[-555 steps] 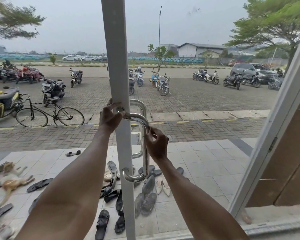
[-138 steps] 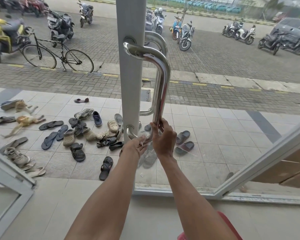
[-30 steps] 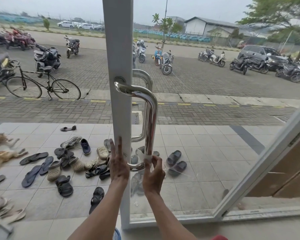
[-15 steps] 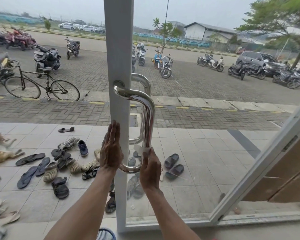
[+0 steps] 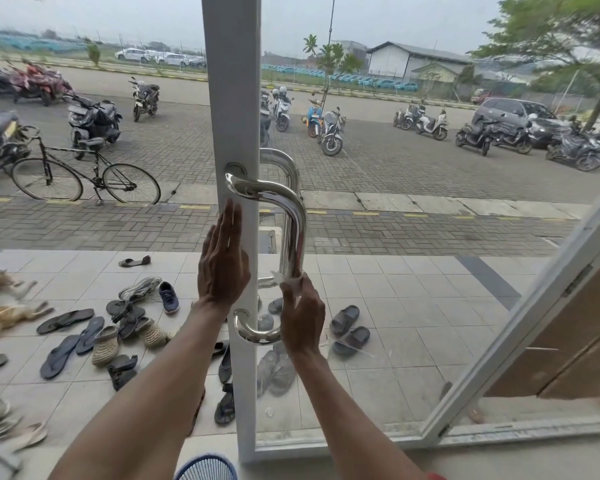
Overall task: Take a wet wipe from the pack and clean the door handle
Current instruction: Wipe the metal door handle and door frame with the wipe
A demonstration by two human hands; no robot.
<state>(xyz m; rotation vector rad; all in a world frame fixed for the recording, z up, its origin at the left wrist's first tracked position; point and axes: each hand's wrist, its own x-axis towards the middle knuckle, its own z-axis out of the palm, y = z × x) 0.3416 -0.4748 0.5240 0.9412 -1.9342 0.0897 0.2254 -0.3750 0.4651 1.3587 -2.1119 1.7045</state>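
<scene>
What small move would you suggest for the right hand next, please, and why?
Probably slide the wipe up the handle: the right hand holds it low on the upright bar, the stretch above is bare, and the left hand lies flat on the door frame.

Building entrance: glass door point(image 5: 413, 341), tiled porch point(image 5: 413, 299) strewn with sandals point(image 5: 66, 320), parked motorbikes point(image 5: 330, 133) beyond

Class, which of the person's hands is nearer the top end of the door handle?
Left. The left hand lies flat on the door frame, fingertips just below the top end of the door handle. The right hand holds a wipe low on the upright bar, farther down.
</scene>
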